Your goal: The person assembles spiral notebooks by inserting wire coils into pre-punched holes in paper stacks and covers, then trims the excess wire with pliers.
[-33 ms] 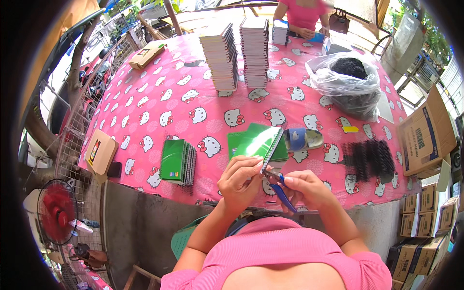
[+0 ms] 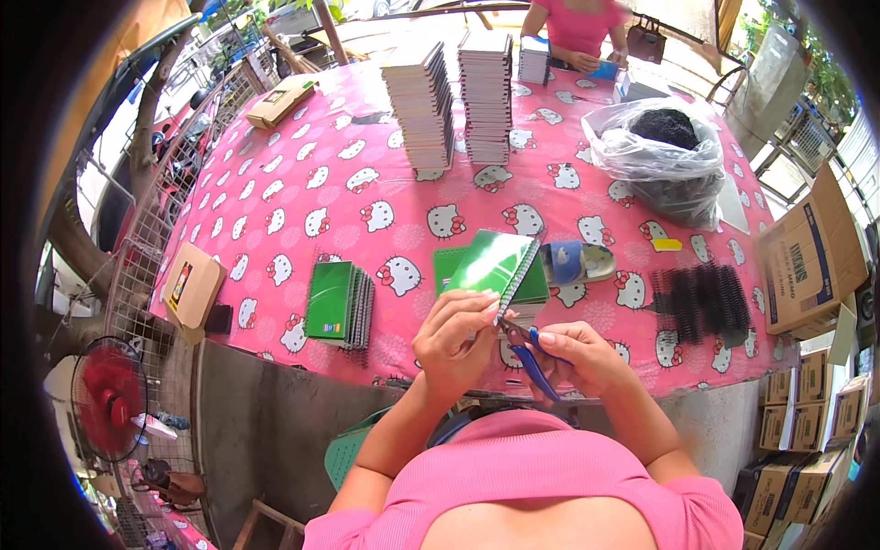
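My left hand is closed on a green spiral notebook, tilted above the table with its coil toward my right. Blue-handled pliers are in my right hand, their jaws at the lower end of the notebook's coil. Whether the jaws touch the wire is too small to tell. Beneath the held notebook lie more green notebooks, partly hidden by it. A stack of green spiral notebooks stands to the left. Just right of the held notebook is a blue slipper-shaped thing.
Two tall notebook stacks stand at the back. Black coils lie right, below a plastic bag of black material. Cardboard boxes line the right side; a red fan stands left. Another person's hand is at the far edge.
The view has shifted very slightly. My hands, the notebook and the pliers keep practically the same pose.
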Demonstrator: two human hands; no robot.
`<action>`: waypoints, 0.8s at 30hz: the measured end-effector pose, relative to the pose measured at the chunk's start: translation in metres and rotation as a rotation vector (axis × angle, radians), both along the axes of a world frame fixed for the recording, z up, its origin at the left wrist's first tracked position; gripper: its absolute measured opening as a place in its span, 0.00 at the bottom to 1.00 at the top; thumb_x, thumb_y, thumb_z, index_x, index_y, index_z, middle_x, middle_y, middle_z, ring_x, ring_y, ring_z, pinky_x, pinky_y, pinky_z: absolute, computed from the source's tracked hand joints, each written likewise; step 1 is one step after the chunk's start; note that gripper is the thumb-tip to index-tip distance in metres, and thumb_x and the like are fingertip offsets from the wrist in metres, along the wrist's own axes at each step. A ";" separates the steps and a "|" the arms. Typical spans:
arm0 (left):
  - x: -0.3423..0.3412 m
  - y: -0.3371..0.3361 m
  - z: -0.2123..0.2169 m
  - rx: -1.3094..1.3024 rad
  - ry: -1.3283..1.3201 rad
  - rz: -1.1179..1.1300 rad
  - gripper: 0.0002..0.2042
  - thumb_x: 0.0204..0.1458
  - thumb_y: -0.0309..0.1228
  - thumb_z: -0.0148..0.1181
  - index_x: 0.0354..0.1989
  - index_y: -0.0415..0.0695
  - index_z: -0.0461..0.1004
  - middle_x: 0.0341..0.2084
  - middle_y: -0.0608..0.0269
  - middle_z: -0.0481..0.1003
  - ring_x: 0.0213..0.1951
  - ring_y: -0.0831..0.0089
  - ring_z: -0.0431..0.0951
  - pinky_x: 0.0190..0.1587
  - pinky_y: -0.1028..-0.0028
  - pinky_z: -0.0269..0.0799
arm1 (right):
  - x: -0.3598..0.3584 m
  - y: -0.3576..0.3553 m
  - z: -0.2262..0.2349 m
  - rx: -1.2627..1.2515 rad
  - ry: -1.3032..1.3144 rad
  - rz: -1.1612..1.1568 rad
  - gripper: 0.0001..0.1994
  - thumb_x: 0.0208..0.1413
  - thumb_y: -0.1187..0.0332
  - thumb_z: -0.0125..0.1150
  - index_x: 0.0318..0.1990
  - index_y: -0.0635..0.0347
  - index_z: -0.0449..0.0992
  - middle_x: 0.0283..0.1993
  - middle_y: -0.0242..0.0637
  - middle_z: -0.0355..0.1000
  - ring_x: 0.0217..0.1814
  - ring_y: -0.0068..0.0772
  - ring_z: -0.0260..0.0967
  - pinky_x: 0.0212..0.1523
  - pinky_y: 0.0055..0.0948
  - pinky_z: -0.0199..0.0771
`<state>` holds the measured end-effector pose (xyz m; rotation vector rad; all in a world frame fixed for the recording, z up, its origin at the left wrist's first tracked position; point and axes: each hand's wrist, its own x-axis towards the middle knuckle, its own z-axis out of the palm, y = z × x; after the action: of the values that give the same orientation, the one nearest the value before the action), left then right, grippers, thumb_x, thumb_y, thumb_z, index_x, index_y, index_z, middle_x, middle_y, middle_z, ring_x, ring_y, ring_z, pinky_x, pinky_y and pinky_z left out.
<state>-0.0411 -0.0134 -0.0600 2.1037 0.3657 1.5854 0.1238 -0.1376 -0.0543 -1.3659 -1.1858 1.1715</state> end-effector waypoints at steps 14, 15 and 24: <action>-0.151 0.151 0.046 0.078 0.870 0.505 0.16 0.58 0.31 0.50 0.55 0.47 0.65 0.35 0.59 0.72 0.40 0.67 0.69 0.54 0.58 0.56 | 0.096 -0.017 -0.138 0.249 -1.072 -0.537 0.24 0.46 0.55 0.68 0.47 0.59 0.73 0.51 0.48 0.65 0.55 0.52 0.62 0.55 0.46 0.62; -0.150 0.165 0.023 -0.009 1.069 0.382 0.20 0.59 0.34 0.49 0.61 0.49 0.62 0.42 0.55 0.73 0.48 0.63 0.70 0.60 0.54 0.50 | 0.123 -0.011 -0.138 0.199 -1.173 -0.650 0.24 0.46 0.55 0.68 0.46 0.60 0.73 0.51 0.49 0.65 0.54 0.52 0.63 0.54 0.46 0.63; -0.091 0.158 -0.001 -0.111 0.898 0.299 0.27 0.60 0.45 0.47 0.66 0.48 0.57 0.64 0.51 0.57 0.67 0.60 0.55 0.66 0.43 0.35 | 0.237 -0.025 -0.169 -0.449 -1.264 -0.638 0.16 0.47 0.60 0.67 0.37 0.62 0.71 0.39 0.47 0.69 0.45 0.52 0.69 0.47 0.45 0.70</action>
<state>-0.1320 0.1449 -0.0605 2.6444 1.0667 0.6148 0.3610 -0.1630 -0.2236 -2.7404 -1.0956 -0.0208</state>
